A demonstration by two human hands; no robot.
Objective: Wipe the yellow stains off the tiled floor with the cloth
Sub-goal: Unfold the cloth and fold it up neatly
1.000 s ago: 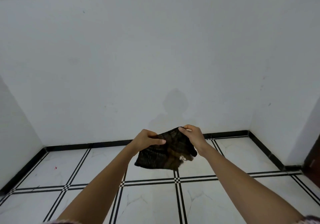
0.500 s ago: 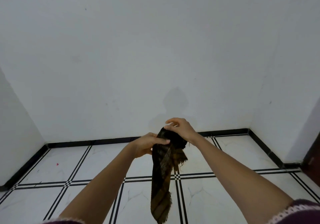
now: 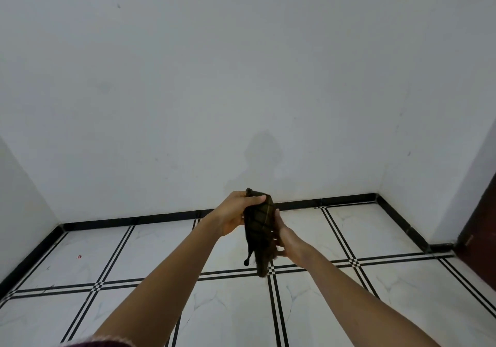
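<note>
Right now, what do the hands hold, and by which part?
The cloth, off the floor. The left hand grips its top end; the right hand holds its lower half from the side.

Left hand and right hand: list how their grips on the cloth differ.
The left hand grips the cloth at its top; the right hand holds it lower. The left hand is on the cloth's left side, the right hand on its right. Both hold it above the floor.

A white wall meets black skirting; brown door at right.
</note>
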